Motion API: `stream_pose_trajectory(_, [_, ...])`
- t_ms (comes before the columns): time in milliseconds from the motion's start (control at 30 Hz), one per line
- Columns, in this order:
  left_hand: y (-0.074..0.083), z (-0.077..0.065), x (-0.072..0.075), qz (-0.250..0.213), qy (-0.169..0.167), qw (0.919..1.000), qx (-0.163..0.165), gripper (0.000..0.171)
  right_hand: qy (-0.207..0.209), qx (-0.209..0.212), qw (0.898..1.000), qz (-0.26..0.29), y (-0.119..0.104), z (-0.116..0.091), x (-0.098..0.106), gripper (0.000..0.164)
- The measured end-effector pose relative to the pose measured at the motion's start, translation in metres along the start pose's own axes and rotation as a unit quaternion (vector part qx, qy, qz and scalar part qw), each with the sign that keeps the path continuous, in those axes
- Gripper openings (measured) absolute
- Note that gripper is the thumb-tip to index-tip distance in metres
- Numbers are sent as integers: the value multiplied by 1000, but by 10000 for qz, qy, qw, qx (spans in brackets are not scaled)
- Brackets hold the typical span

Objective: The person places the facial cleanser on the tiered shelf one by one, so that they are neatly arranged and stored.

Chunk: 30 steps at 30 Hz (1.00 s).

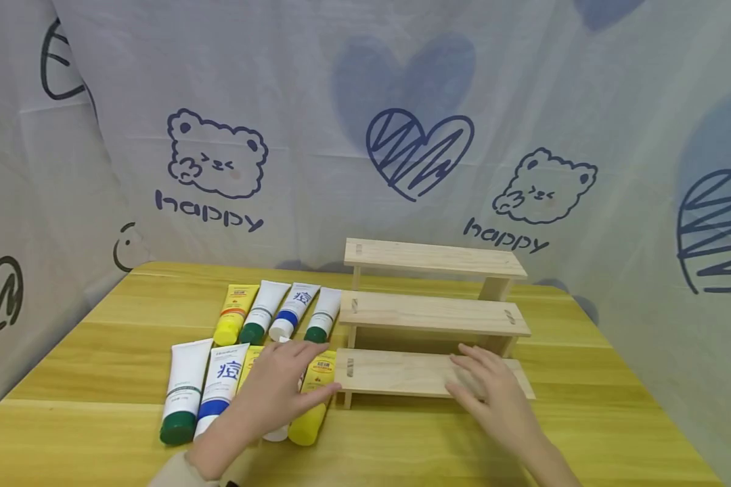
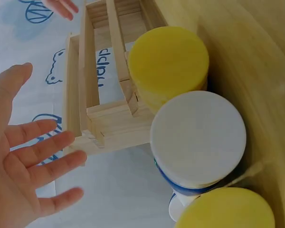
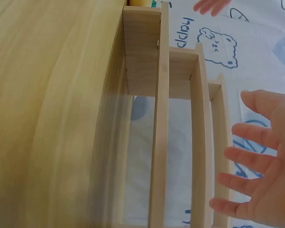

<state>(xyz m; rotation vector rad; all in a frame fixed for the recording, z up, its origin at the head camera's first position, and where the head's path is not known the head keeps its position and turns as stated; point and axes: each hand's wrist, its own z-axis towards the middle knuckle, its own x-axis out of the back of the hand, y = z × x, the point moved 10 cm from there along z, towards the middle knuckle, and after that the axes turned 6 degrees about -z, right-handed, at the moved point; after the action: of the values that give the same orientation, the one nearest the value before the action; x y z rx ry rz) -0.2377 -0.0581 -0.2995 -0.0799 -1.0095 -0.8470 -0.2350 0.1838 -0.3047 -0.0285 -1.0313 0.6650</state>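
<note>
My left hand [image 1: 280, 385] hovers over the front row of squeeze tubes, fingers spread and nothing held. Beneath it lie a yellow tube [image 1: 309, 416] and others it partly hides. In the left wrist view, the yellow cap [image 2: 168, 64] and white cap [image 2: 198, 137] show close up, apart from the fingers. My right hand [image 1: 493, 399], also spread and holding nothing, is over the right part of the lowest step of a three-tier wooden shelf [image 1: 396, 372]. The right wrist view shows that hand's fingers [image 3: 251, 159] above the shelf boards [image 3: 161, 118].
Left of the shelf, a back row holds a yellow tube [image 1: 236, 314], white tubes with green caps [image 1: 252, 333] and one with a blue band [image 1: 288, 316]. A large green-capped tube [image 1: 185, 385] lies front left. A printed cloth [image 1: 317, 88] hangs behind the wooden table [image 1: 585, 419].
</note>
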Motion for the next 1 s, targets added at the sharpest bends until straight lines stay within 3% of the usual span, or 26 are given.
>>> stream_pose_trajectory(200, [-5, -1, 2, -763, -66, 9969, 185, 32, 387, -193, 9972, 605, 14, -2, 9, 26])
stream_pose_trajectory(400, [-13, -3, 2, -1277, -259, 9905, 441, 27, 507, -449, 9942, 840, 29, -4, 14, 21])
stream_pose_trajectory(633, [-25, -7, 5, -1305, -340, 9886, 677, 20, 602, -706, 9913, 936, 45, -6, 18, 19])
stream_pose_trajectory(867, [-38, -15, 5, -1540, -573, 9804, 1089, 17, 529, -1224, 9845, 1144, 68, -9, 19, 17])
stream_pose_trajectory(1000, [-45, -19, 9, -1527, -541, 9775, 1354, 19, 542, -1437, 9783, 1387, 79, -12, 21, 18])
